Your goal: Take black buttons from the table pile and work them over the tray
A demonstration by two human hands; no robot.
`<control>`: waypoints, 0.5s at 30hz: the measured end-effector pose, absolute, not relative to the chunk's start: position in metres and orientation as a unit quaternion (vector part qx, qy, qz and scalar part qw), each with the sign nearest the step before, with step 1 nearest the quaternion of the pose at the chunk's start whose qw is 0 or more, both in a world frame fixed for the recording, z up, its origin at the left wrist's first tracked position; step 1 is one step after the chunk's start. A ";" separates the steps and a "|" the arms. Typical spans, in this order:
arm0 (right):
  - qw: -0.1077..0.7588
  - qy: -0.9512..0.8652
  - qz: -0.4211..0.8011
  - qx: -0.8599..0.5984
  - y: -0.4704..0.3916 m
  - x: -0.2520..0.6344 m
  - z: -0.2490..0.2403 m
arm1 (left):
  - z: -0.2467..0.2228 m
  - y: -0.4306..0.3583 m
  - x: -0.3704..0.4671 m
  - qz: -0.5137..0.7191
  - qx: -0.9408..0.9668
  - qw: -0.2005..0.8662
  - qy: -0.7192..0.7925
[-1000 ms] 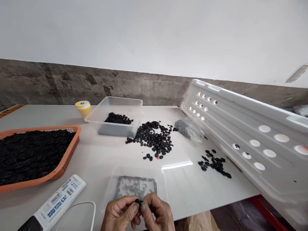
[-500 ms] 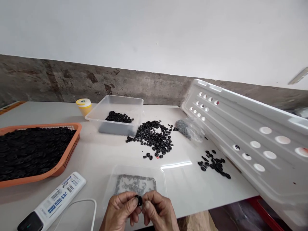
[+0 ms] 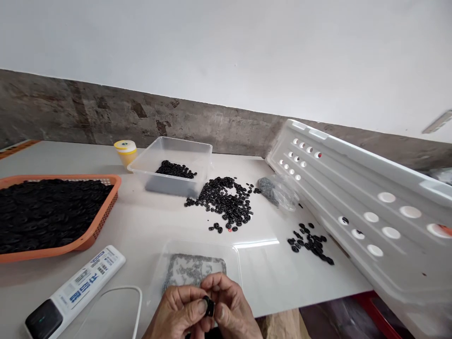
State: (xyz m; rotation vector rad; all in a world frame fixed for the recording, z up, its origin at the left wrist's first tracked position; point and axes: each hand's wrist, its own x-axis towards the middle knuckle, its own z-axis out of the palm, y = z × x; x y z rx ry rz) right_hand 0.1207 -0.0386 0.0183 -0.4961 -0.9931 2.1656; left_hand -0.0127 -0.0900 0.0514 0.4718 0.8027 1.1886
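Note:
Between my hands, at the bottom of the view, is a small black oval piece. My left hand pinches it between thumb and fingertips. My right hand has its thumb and fingers curled together at the piece's right side; whatever tiny thing they hold is hidden. Just beyond the hands lies a shallow clear tray with many small grey bits in it. Farther off, a loose pile of similar black pieces covers the middle of the table.
An orange basket full of black pieces stands left, near a white power bank-like device with a cable. Behind are a clear bin and a yellow cup-shaped container. Right are a plastic bag, more black pieces and a leaning white panel.
Both hands have shifted slightly downward with the black piece. My right index finger has lifted away from the piece, and the piece has turned a little. The camera view has tilted slightly.

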 end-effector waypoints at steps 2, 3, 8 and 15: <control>0.354 -0.361 0.846 -0.170 -0.040 0.119 0.015 | 0.051 -0.090 -0.012 0.529 0.240 0.728 0.364; 0.357 -0.352 0.850 -0.162 -0.040 0.119 0.015 | 0.051 -0.090 -0.012 0.523 0.252 0.726 0.368; 0.366 -0.326 0.859 -0.149 -0.042 0.118 0.019 | 0.055 -0.090 -0.011 0.504 0.279 0.719 0.389; 0.392 -0.337 0.844 -0.142 -0.041 0.116 0.027 | 0.057 -0.091 -0.011 0.499 0.295 0.710 0.400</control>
